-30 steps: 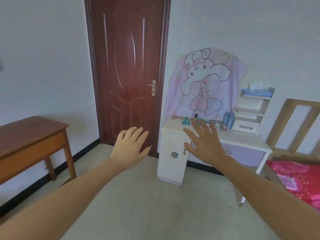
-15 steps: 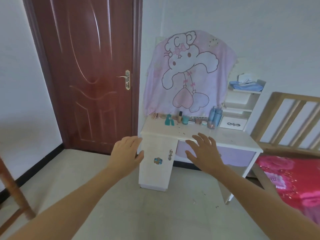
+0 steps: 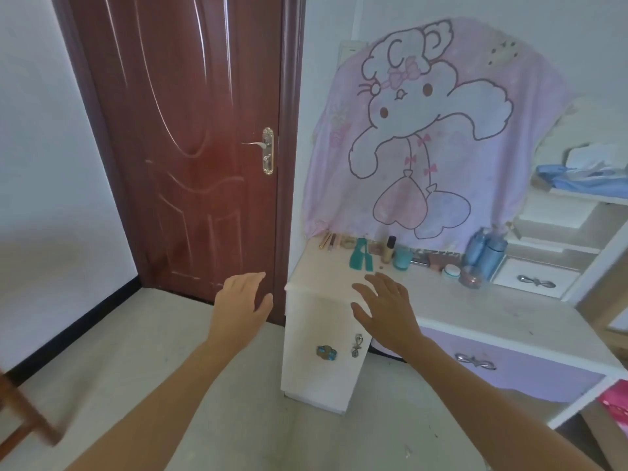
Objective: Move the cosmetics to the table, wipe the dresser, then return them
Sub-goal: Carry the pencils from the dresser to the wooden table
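Observation:
A white dresser (image 3: 482, 311) with a lilac drawer stands ahead. Along the back of its top lie several cosmetics: gold tubes (image 3: 328, 240), teal tubes (image 3: 361, 257), a foundation bottle (image 3: 389, 249), a teal jar (image 3: 403, 259), a small white jar (image 3: 451, 270), a pink jar (image 3: 470, 277) and two blue bottles (image 3: 486, 250). My left hand (image 3: 242, 302) hovers empty, fingers apart, left of the dresser's corner. My right hand (image 3: 385, 309) is spread open over the dresser's front left edge, short of the teal tubes.
A pink cartoon blanket (image 3: 435, 130) hangs over the back of the dresser. A brown door (image 3: 190, 137) stands to the left. Shelves (image 3: 577, 205) with a blue cloth rise at the right. A wooden table leg (image 3: 23, 419) shows at the lower left, red bedding (image 3: 615, 399) at the right edge.
The view has moved closer to the dresser and turned right; the wooden table has slid almost out of view. Both hands stay open and have come nearer the dresser's left end.

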The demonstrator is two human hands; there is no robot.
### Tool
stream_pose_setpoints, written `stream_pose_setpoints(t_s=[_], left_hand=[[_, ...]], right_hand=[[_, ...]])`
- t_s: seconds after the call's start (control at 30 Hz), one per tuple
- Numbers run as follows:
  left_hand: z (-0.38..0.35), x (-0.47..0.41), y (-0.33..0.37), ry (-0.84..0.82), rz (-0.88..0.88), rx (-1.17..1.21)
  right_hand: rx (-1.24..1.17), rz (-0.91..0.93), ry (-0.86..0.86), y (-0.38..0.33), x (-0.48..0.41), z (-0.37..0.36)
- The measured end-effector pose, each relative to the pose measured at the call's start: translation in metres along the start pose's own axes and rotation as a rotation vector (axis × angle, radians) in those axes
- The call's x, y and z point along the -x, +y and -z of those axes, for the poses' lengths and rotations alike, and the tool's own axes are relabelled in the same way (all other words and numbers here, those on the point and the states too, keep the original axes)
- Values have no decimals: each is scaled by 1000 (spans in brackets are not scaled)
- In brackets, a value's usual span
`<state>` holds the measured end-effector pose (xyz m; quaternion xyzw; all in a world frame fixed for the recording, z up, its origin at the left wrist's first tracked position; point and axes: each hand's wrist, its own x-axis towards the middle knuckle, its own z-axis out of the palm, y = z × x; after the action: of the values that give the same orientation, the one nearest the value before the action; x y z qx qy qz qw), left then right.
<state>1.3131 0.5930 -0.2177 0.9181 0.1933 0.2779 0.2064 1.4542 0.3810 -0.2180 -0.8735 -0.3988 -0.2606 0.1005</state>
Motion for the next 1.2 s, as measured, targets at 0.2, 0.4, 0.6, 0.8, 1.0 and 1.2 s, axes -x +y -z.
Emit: stream_pose_setpoints(t_s=[0.2,0.4,0.6,0.8,1.0,1.2], left_hand=[[-52,-65,-49,-58,53,0],[-93,-144,-85,-106,86,124],[-136,-203,-126,-260,102,188],[-191,-235,-135,-351,172,274],[-240,-263,-103,-370,305,439],[-295,-302,-76,-378,314,352]], right_hand=[[-41,-27,-87,14,-55,-76],[-116,-180,-151,27,-108,-131],[-86,-345,-225,35,-143,-176],[-89,-516,-411,50,-162,-217],[-234,-565,-439,58,-175,-259],[-351,-637,-422,112,-202,-289]])
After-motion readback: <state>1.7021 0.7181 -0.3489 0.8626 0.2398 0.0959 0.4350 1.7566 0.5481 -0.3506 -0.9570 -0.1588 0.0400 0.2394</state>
